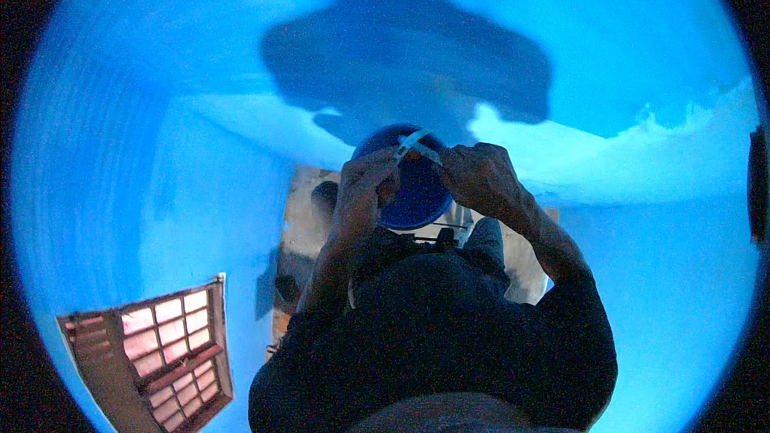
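A round dark blue bucket (421, 200) is below my hands at the middle of the view. A pale narrow strip (411, 140), bent at an angle, lies over its top between my fingers. My left hand (365, 180) is closed on one end of the strip at the bucket's left side. My right hand (477, 168) is closed on the other end at the right side. What the bucket holds is too dark to make out.
Blue walls (658, 273) surround me, with a large shadow above the bucket. A barred window (168, 353) is at the lower left. Below is a worn pale floor (521, 265) with dark objects (325, 196) on it, beside my legs (485, 248).
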Demonstrator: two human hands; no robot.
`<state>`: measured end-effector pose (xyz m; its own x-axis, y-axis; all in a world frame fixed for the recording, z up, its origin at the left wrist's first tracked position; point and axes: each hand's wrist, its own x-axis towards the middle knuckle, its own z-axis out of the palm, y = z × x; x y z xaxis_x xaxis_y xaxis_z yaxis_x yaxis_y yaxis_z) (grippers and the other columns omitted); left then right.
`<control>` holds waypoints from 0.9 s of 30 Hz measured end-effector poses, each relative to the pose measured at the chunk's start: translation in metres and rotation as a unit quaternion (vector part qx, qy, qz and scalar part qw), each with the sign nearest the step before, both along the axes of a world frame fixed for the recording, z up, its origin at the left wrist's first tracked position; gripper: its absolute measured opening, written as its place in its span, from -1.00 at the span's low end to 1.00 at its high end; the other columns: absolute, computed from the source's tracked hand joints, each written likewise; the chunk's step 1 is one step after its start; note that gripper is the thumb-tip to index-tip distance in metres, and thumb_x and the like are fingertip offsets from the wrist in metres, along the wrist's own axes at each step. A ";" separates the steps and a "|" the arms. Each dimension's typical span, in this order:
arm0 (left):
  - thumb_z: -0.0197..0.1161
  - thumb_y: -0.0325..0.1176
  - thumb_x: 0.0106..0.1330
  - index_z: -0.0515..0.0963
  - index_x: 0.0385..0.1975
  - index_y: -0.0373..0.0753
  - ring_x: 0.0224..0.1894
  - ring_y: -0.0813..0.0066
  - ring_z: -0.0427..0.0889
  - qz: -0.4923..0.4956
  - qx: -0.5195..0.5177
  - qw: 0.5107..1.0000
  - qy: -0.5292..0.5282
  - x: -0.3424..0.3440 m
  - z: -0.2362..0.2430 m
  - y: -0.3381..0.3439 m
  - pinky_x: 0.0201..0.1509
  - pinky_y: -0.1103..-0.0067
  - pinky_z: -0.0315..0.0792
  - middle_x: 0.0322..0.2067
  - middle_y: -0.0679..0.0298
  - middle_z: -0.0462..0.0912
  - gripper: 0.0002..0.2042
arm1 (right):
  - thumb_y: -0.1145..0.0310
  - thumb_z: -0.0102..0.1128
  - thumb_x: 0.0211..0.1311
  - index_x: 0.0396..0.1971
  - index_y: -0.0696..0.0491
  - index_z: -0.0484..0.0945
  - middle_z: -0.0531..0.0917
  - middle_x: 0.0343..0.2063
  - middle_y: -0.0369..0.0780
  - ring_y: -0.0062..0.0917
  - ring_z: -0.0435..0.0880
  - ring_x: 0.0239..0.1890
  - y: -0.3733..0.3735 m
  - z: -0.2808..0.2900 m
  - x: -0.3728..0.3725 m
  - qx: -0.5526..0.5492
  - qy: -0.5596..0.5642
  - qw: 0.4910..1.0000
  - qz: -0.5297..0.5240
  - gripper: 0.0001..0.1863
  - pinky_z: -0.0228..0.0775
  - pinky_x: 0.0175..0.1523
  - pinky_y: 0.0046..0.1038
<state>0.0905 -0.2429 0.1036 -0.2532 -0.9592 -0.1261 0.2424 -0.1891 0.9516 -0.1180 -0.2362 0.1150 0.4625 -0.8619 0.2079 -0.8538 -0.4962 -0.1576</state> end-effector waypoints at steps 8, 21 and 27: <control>0.08 -0.38 0.22 0.60 -0.39 -0.33 -0.72 0.73 0.12 0.043 -0.081 0.992 -0.089 -0.007 -0.010 -0.011 -0.66 0.66 -0.07 -0.75 0.49 0.24 -0.82 | 0.18 0.25 0.07 -0.54 0.09 0.53 0.56 -0.68 -0.08 -0.15 0.59 -0.59 0.003 -0.026 -0.002 0.104 -0.198 0.974 0.022 -0.73 0.38 -0.48 -0.22; 0.09 -0.44 0.20 0.50 -0.22 -0.51 -0.77 0.73 0.10 0.048 -0.152 0.975 -0.156 0.007 -0.035 -0.012 -0.74 0.67 -0.03 -0.74 0.45 0.22 -0.74 | 0.29 0.09 0.16 -0.42 0.05 0.45 0.55 -0.53 -0.19 -0.26 0.62 -0.44 0.000 -0.065 -0.011 -0.104 -0.136 0.985 -0.018 -0.86 0.43 -0.38 -0.17; 0.09 -0.42 0.20 0.51 -0.21 -0.49 -0.75 0.75 0.13 0.024 -0.091 0.989 -0.118 0.013 -0.047 -0.017 -0.75 0.68 -0.04 -0.73 0.44 0.26 -0.74 | 0.26 0.11 0.16 -0.41 0.05 0.48 0.57 -0.54 -0.16 -0.24 0.62 -0.47 0.012 -0.048 -0.005 0.004 -0.127 0.989 -0.079 -0.83 0.45 -0.38 -0.23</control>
<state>0.1039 -0.2594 0.0565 -0.1908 -0.9816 -0.0013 0.0147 -0.0042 0.9999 -0.1229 -0.2241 0.0671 0.2553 -0.9215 0.2926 -0.8534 -0.3570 -0.3798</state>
